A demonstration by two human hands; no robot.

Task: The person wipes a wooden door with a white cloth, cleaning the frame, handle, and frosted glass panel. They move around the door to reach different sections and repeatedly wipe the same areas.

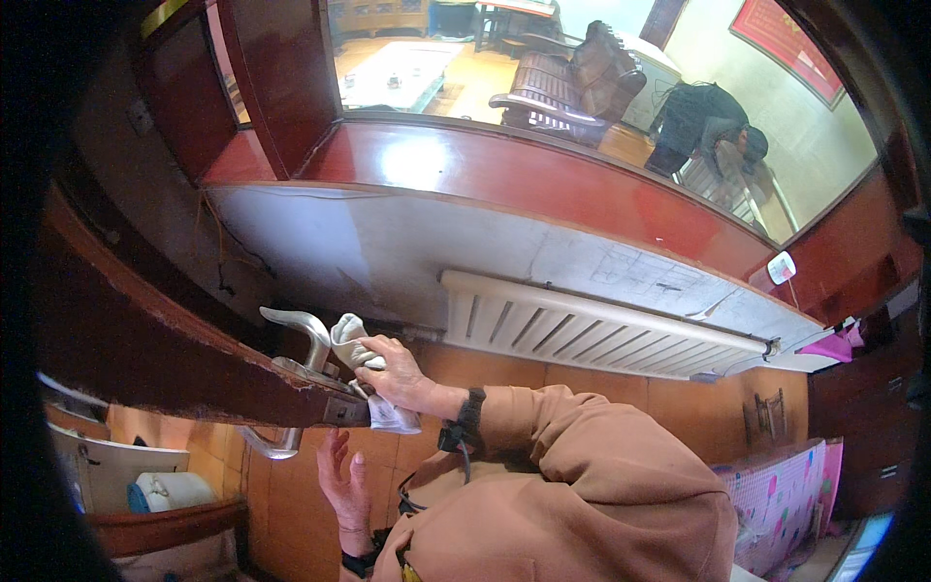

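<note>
My right hand (396, 375) grips a crumpled white cloth (351, 342) at the edge of a dark red wooden door (182, 349). The cloth is beside a curved metal door handle (309, 338), and a lower part of it hangs below my fingers. On the door's narrow edge shows a metal latch plate (342, 412). My left hand (342, 476) is below that edge with its fingers apart, holding nothing. To its left, a second metal handle (276, 444) sticks out from the door's other face.
A white radiator (596, 327) runs along the wall under a red sill (465, 167) and a window. Through the glass show a wooden armchair (553, 87), a low table (400, 69) and a person bending over (702, 124). A white cup (781, 268) sits at the sill's right end.
</note>
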